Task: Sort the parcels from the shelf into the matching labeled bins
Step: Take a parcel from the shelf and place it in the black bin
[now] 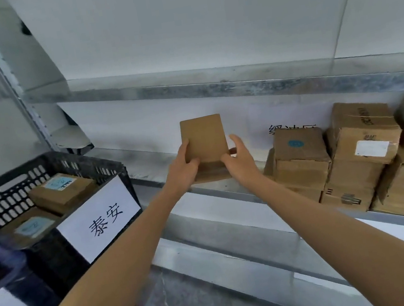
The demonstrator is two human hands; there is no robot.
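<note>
- The parcel (204, 139), a small, slim box of brown cardboard, is held upright in the air above the front of the metal shelf (144, 162).
- It is grasped low down from both sides. The left hand (183, 167) is curled round its left edge and the right hand (240, 160) round its right, with the fingers (236, 142) closed on the board.
- The face turned to the camera is plain and matt, with slightly rounded corners. No label is seen on it, so the matching bin cannot be judged.
- The parcel is judged light and stiff, and the matt board should not slip. The edges and corners are the firmest places to hold it, since the flat panels could dent under a hard squeeze.
- A black plastic bin (5, 202) with perforated walls is set to the left and carries a white paper sign (100, 219). Two boxed parcels (61, 191) with pale blue stickers are lying inside it.
- Taped cartons (363, 143), some creased, are stacked on the shelf to the right.
</note>
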